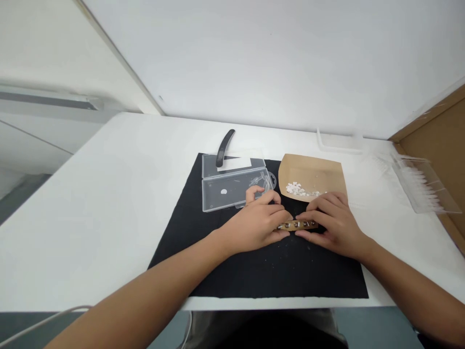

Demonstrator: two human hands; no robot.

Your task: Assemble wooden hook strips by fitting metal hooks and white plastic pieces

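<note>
A narrow tan strip [301, 225] with several round, dark, shiny studs along it lies low over the black mat [269, 276]. My left hand [256, 220] grips its left end between thumb and fingers. At the right end, my right hand [334, 225] pinches it the same way, the fingertips covering that end. Small pale bits show between the studs, too small to make out. Just beyond my left hand is an open clear plastic case [214, 198], holding a white oval piece and several clear slivers. A brown paper tray [327, 172] with small white pieces stands behind my right hand.
A curved black nail file [225, 148] rests across the case's lid, by a white card [236, 164]. At the right, a clear box [425, 186] holds rows of whitish pieces near a brown board [445, 145]. A clear tray [339, 143] stands by the back wall.
</note>
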